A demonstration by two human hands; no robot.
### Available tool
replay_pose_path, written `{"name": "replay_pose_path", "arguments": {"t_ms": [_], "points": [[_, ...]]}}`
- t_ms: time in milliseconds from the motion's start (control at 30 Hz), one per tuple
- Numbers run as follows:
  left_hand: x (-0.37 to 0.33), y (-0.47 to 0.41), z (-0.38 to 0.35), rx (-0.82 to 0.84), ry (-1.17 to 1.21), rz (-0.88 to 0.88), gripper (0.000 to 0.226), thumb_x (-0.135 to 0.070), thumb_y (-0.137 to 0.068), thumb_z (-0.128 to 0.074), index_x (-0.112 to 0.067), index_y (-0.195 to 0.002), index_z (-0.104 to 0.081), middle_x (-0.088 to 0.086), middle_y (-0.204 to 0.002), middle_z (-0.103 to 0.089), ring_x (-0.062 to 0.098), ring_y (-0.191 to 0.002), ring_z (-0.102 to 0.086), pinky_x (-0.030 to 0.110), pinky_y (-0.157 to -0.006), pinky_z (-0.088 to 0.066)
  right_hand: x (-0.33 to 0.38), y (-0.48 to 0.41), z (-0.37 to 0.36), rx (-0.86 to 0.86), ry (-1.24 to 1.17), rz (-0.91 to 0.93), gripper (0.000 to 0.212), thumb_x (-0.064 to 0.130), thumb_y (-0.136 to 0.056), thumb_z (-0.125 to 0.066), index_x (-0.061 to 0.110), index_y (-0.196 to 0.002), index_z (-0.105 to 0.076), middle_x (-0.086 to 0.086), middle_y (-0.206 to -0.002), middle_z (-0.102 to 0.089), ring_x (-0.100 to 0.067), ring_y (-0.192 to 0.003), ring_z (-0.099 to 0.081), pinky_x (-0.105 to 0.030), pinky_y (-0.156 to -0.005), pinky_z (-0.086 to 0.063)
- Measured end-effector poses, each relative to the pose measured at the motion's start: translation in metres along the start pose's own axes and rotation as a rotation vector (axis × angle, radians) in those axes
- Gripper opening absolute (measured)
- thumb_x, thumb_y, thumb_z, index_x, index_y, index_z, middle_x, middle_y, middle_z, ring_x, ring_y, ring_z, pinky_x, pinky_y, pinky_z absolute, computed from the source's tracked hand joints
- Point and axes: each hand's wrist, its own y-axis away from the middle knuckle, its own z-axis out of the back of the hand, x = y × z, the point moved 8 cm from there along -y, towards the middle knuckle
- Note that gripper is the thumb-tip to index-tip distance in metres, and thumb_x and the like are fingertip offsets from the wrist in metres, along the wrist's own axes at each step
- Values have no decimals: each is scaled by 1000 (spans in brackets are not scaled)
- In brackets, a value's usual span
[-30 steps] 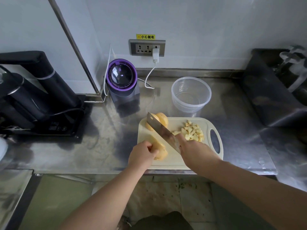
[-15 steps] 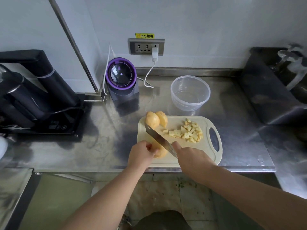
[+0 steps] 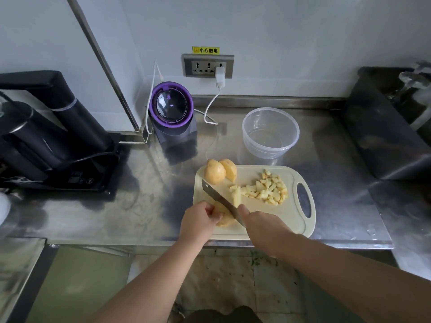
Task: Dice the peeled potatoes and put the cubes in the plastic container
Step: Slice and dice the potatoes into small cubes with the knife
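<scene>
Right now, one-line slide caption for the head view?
Left hand holds a peeled yellow potato on the cream plastic cutting board; right hand slices it with a steel cleaver.

Two peeled potatoes point(image 3: 215, 175) lie at the cutting board's point(image 3: 289, 221) far-left corner, a cut potato point(image 3: 224, 219) near its front, pale cubes point(image 3: 268, 190) heaped mid-board, the clear plastic container point(image 3: 270, 136) upright behind.

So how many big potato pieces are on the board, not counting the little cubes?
3. A larger potato and a smaller piece lie together at the cutting board's far left corner. The left hand grips the third piece under the right hand's knife. Hands may hide more.
</scene>
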Motion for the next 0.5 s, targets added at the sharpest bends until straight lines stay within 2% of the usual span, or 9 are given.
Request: {"name": "replay_pose_path", "arguments": {"t_ms": [167, 333, 433, 500], "points": [[0, 0, 0, 1, 5, -2, 20, -30, -88, -67, -16, -102, -65, -3, -96, -67, 20, -91, -66, 46, -71, -59, 7, -7, -2, -3, 37, -13, 51, -3, -92, -49, 15, -133, -24, -3, -73, -44, -17, -61, -47, -29, -53, -43], [-3, 3, 1, -7, -40, -16, 23, -31, -88, -67, -16, -106, -64, -1, -100, -67, 21, -92, -65, 46, -71, -59, 1, -4, 2, -33, -15, -27, 46, 2, -93, -53, 17, -129, -29, -3, -76, -50, -18, -65, -54, -29, -56, -49], [-6, 4, 0, -3, -93, -38, 24, -32, -90, -65, -17, -108, -63, -1, -101, -67, 21, -92, -66, 45, -71, -59, -6, 4, 14, -120, -71, -57, 37, 4, -97, -47, 17, -126, -29, -3, -75, -52, -16, -58, -52, -25, -47, -43], [-6, 4, -1, 9, -80, -35, 23, -33, -90, -65, -18, -107, -62, -1, -101, -67, 22, -92, -67, 44, -68, -60, -9, 11, 23, -181, -56, -62, 37, 4, -98, -44, 18, -128, -27, -1, -72, -50, -15, -54, -48, -25, -46, -41]]}}
